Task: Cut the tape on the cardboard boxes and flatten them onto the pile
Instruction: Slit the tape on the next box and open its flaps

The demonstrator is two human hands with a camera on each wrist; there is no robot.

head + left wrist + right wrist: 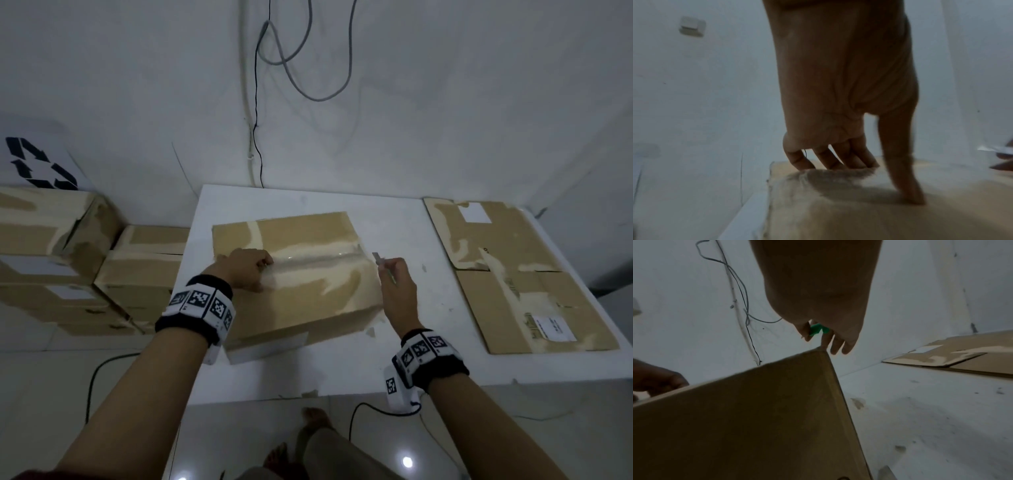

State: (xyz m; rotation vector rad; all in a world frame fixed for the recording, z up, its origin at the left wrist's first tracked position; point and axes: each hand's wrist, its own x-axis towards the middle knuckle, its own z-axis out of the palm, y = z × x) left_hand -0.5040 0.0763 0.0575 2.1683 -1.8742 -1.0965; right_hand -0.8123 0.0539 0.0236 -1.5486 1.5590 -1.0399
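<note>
A closed cardboard box (301,274) lies on the white table (428,335), with a glossy strip of clear tape (308,258) along its top seam. My left hand (248,269) rests on the box top at the tape's left end, fingertips and thumb pressing down on the cardboard (838,211). My right hand (397,284) hovers just off the box's right edge and grips a small cutter (383,269), blade pointing towards the tape's right end. In the right wrist view the cutter's green part (817,329) shows between the fingers above the box corner (777,402).
A pile of flattened boxes (513,274) lies on the table's right side. Several taped boxes (68,260) are stacked on the floor to the left. Cables (257,102) hang down the wall behind the table. A foot (315,418) stands below the table's front edge.
</note>
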